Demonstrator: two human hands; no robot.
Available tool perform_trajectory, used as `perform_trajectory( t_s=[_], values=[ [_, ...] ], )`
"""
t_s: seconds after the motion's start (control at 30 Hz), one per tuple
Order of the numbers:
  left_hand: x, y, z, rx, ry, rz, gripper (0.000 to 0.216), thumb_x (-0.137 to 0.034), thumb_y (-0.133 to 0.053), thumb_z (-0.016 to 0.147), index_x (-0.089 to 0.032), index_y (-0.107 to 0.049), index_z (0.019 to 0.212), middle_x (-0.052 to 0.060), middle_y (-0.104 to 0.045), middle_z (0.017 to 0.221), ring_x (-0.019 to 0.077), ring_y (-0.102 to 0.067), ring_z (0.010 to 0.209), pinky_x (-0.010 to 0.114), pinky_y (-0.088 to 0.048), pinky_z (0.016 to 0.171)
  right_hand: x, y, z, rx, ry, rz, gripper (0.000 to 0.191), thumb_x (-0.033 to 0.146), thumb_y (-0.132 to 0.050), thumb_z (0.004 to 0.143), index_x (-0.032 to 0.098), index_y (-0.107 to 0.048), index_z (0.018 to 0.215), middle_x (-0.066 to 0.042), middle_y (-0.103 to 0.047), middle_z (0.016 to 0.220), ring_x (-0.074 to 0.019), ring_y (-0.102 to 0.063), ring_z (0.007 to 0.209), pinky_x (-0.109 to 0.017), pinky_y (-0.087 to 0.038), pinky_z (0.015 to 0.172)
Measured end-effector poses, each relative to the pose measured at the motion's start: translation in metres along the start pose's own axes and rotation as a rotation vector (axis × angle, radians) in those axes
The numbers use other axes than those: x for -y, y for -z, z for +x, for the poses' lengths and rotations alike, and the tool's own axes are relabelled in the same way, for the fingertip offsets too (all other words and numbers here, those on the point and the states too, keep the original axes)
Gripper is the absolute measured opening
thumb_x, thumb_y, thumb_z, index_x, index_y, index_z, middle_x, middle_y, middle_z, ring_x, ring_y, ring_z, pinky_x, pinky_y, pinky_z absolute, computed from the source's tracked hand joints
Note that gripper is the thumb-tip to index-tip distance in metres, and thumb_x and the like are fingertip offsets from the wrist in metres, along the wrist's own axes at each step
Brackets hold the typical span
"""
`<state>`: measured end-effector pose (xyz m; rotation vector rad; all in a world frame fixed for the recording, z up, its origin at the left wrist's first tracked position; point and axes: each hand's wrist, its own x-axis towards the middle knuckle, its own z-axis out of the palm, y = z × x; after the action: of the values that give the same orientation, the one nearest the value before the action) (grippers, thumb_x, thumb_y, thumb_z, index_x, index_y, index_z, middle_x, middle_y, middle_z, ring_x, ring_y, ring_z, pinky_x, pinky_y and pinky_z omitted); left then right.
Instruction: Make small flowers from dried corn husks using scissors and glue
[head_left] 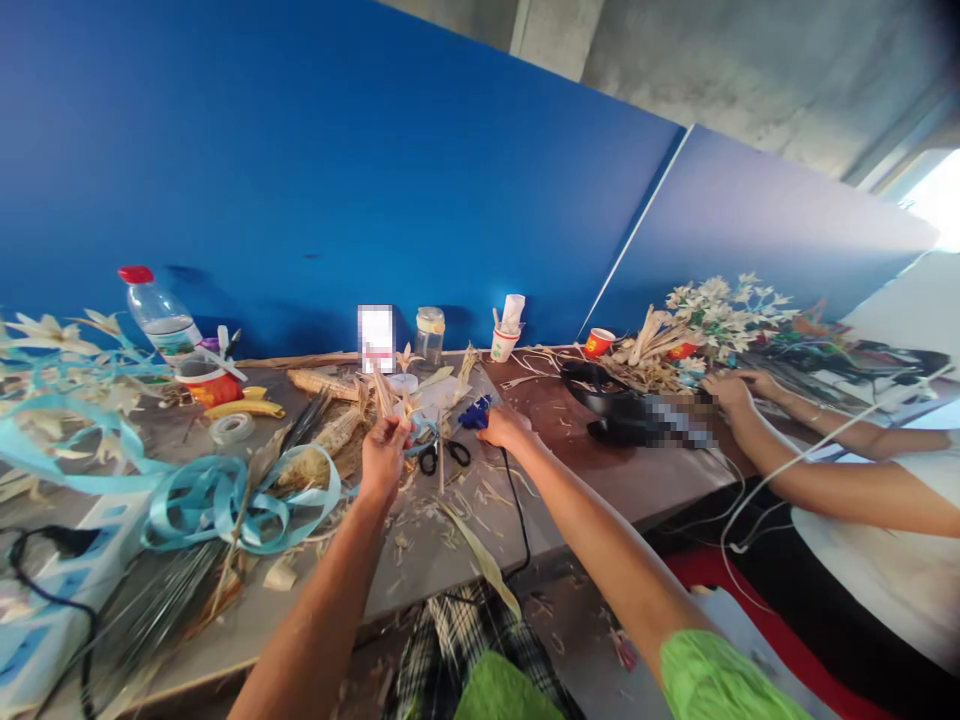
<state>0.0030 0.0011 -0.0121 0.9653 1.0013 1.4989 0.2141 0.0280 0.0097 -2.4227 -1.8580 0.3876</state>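
My left hand [384, 448] is closed in a pinch on a small pale straw flower piece [403, 408] held above the grey table [435, 545]. My right hand [504, 426] is wrapped round a blue glue gun [475, 412], whose black cord [517, 510] runs off the table's front edge. Black-handled scissors [442, 455] lie between the two hands. Dried corn husks [337, 432] and straw scraps lie around the left hand.
Light blue ribbon [225, 500] coils at the left, beside a water bottle [159, 312], a red cup [206, 382], tape roll [231, 428] and a glass jar [430, 335]. Another person's arms [810, 470] work at the right near a black bowl [600, 392] and white flowers [720, 300].
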Motion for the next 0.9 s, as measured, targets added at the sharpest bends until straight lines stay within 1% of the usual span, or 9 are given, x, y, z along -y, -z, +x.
perform_trajectory(
  t_s=[0.1, 0.23, 0.37, 0.4, 0.5, 0.57, 0.67, 0.77, 0.9],
  values=[
    [-0.001, 0.000, 0.000, 0.014, 0.025, -0.068, 0.024, -0.032, -0.071, 0.061, -0.014, -0.056, 0.068, -0.001, -0.059, 0.063, 0.0053, -0.042, 0.049, 0.020, -0.032, 0.050, 0.000, -0.004, 0.003, 0.000, 0.021, 0.057, 0.041, 0.031, -0.074, 0.060, 0.012, -0.067, 0.096, -0.021, -0.061, 0.113, -0.0299, -0.060, 0.102, -0.031, -0.045, 0.077],
    [-0.002, 0.000, 0.001, 0.019, 0.080, -0.213, 0.026, -0.030, -0.074, 0.057, -0.014, -0.055, 0.066, -0.001, -0.057, 0.061, 0.0040, -0.040, 0.047, 0.019, -0.028, 0.047, -0.007, 0.000, 0.003, -0.020, 0.069, 0.206, 0.023, 0.031, -0.071, 0.061, 0.014, -0.067, 0.077, -0.013, -0.068, 0.086, -0.0272, -0.063, 0.086, -0.028, -0.044, 0.067],
    [-0.004, 0.001, 0.002, 0.043, 0.113, -0.345, 0.027, -0.028, -0.076, 0.056, -0.013, -0.055, 0.065, -0.002, -0.056, 0.059, 0.0034, -0.039, 0.047, 0.018, -0.027, 0.046, -0.022, 0.012, -0.011, -0.057, 0.130, 0.447, 0.029, 0.039, -0.050, 0.078, 0.014, -0.063, 0.087, -0.007, -0.064, 0.072, -0.0166, -0.060, 0.064, -0.024, -0.042, 0.055],
    [-0.004, 0.001, 0.002, 0.048, 0.121, -0.368, 0.027, -0.028, -0.076, 0.056, -0.013, -0.055, 0.065, -0.002, -0.055, 0.059, 0.0033, -0.039, 0.046, 0.018, -0.027, 0.046, -0.026, 0.015, -0.016, -0.063, 0.171, 0.583, 0.033, 0.041, -0.045, 0.080, 0.014, -0.061, 0.091, -0.006, -0.062, 0.071, -0.0141, -0.057, 0.059, -0.024, -0.041, 0.053],
    [-0.005, 0.002, 0.003, 0.061, 0.134, -0.419, 0.026, -0.027, -0.077, 0.057, -0.013, -0.056, 0.065, -0.002, -0.056, 0.059, 0.0034, -0.039, 0.046, 0.018, -0.028, 0.046, -0.028, 0.023, -0.036, -0.026, 0.461, 1.361, 0.041, 0.050, -0.048, 0.076, 0.016, -0.058, 0.096, -0.006, -0.060, 0.080, -0.0099, -0.048, 0.052, -0.024, -0.038, 0.050],
    [-0.006, 0.002, 0.003, 0.075, 0.128, -0.435, 0.025, -0.026, -0.076, 0.058, -0.013, -0.056, 0.066, -0.001, -0.056, 0.059, 0.0037, -0.039, 0.046, 0.019, -0.029, 0.047, -0.022, 0.024, -0.050, 0.047, 0.607, 1.567, 0.043, 0.051, -0.058, 0.070, 0.018, -0.058, 0.097, -0.005, -0.059, 0.085, -0.0070, -0.043, 0.049, -0.024, -0.035, 0.048],
    [-0.006, 0.003, 0.003, 0.080, 0.111, -0.433, 0.023, -0.026, -0.076, 0.060, -0.014, -0.057, 0.067, -0.001, -0.056, 0.060, 0.0036, -0.038, 0.046, 0.019, -0.029, 0.047, -0.004, 0.019, -0.066, 0.129, 0.665, 1.513, 0.037, 0.041, -0.067, 0.068, 0.019, -0.059, 0.097, 0.000, -0.056, 0.072, -0.0073, -0.042, 0.050, -0.023, -0.032, 0.049],
    [-0.005, 0.005, 0.004, 0.056, 0.093, -0.405, 0.022, -0.027, -0.075, 0.061, -0.014, -0.058, 0.067, -0.002, -0.056, 0.060, 0.0034, -0.038, 0.047, 0.018, -0.029, 0.048, 0.014, 0.009, -0.069, 0.125, 0.675, 1.386, 0.032, 0.044, -0.059, 0.078, 0.017, -0.061, 0.095, 0.001, -0.053, 0.060, -0.0093, -0.044, 0.052, -0.023, -0.032, 0.050],
    [-0.006, 0.008, 0.006, 0.016, 0.089, -0.379, 0.023, -0.028, -0.076, 0.061, -0.014, -0.059, 0.067, -0.001, -0.056, 0.061, 0.0033, -0.038, 0.047, 0.018, -0.029, 0.047, 0.028, -0.007, -0.059, 0.124, 0.666, 1.412, 0.033, 0.047, -0.053, 0.081, 0.017, -0.061, 0.091, -0.001, -0.055, 0.064, -0.0121, -0.048, 0.056, -0.025, -0.035, 0.051]
  ],
)
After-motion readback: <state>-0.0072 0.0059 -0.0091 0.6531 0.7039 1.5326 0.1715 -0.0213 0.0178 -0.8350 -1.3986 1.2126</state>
